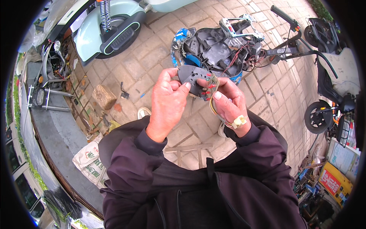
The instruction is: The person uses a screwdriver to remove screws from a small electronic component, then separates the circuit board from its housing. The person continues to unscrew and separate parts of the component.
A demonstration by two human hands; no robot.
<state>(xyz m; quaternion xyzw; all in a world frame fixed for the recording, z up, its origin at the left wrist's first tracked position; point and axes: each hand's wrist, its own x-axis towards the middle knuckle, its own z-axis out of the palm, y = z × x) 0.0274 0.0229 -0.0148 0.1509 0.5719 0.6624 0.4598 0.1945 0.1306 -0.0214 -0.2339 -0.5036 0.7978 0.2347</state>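
My left hand point(166, 101) pinches the edge of a dark grey, rounded plastic panel point(187, 73) with several small holes. Close against its right side, my right hand point(233, 105) grips a small circuit board point(212, 84) studded with red lamps. Thin wires point(212, 108) run down from the board to a pale yellow plug point(239, 121), which lies against my right wrist. The panel and the board overlap in view, and I cannot tell whether they touch. Both are held in the air above my lap.
Beyond my hands, a blue-and-black scooter front point(213, 49) with exposed wiring lies on the brick paving point(133, 63). A wooden block point(104, 97) sits to the left, near a pale green scooter part point(89, 36). Other scooters point(331, 103) and a yellow box point(335, 183) stand at the right.
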